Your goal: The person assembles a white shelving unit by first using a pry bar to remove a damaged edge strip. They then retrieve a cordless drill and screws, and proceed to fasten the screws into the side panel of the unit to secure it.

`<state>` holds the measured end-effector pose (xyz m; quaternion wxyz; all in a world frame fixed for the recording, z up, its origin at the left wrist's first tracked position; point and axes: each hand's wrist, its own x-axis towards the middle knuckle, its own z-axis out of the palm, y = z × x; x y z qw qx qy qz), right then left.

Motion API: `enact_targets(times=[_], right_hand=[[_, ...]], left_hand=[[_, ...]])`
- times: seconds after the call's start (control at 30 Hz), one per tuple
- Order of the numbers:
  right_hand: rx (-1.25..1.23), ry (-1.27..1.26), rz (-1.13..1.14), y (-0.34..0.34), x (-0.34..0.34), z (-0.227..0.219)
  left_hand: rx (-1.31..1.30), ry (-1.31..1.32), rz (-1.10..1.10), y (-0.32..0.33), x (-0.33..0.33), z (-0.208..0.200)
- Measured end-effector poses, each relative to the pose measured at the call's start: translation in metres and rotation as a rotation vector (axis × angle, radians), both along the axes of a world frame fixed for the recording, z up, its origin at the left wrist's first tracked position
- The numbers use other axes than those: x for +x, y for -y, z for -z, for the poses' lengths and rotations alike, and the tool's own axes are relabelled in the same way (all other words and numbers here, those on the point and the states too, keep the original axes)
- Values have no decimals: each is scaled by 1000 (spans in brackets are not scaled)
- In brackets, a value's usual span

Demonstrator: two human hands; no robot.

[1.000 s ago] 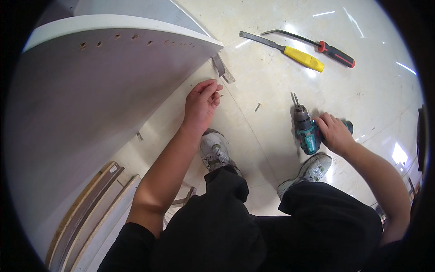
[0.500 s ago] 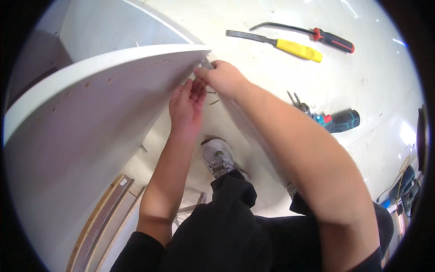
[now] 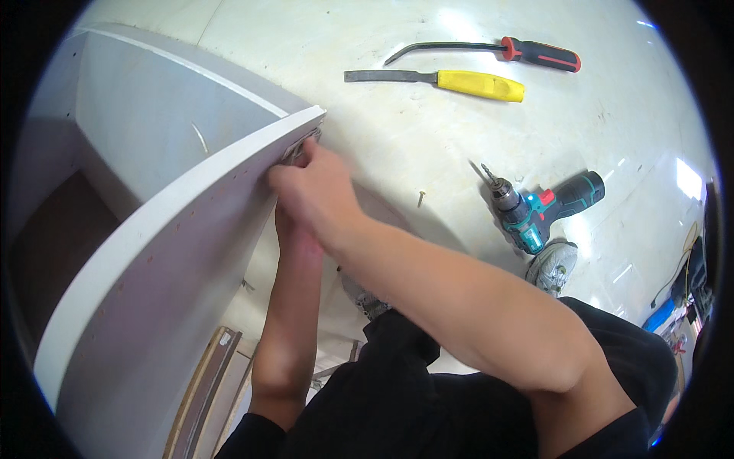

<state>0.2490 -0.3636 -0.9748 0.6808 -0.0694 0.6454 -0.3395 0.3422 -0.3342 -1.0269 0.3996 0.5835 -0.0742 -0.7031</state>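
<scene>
My right hand (image 3: 317, 187) is closed at the far corner of a white panel (image 3: 176, 252), its fingers pressing a small grey metal piece (image 3: 300, 145) against the inner face. The exact kind of that piece does not show. Just beneath and behind it, my left hand (image 3: 287, 229) is mostly covered by the right one, so its fingers are hidden. Several small holes run along the panel near its white edge. The panel belongs to a white cabinet carcass (image 3: 168, 88) lying on the floor.
A chisel with a yellow handle (image 3: 478, 85) and a bent pry bar (image 3: 543, 55) lie beyond my hands. To the right is a cordless drill (image 3: 535, 210) with a bit, beside my shoe (image 3: 553, 268). One screw (image 3: 421, 199) rests on the floor (image 3: 428, 145). Boards (image 3: 202, 390) stand at lower left.
My right hand has moved left onto the panel's inner face with the metal piece and now covers my left hand. The view has shifted, showing the whole drill and more of the cabinet.
</scene>
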Motion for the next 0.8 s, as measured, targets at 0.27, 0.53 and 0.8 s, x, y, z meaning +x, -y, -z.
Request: enact_targets(times=[0.27, 0.53, 0.8], right_hand=[[66, 75, -14, -3, 4, -5], [57, -291, -77, -2, 41, -9], [-12, -133, 81, -2, 47, -12]], left_hand=[[61, -267, 47, 5, -10, 14], [106, -387, 61, 15, -11, 24], [144, -224, 22, 12, -8, 12]])
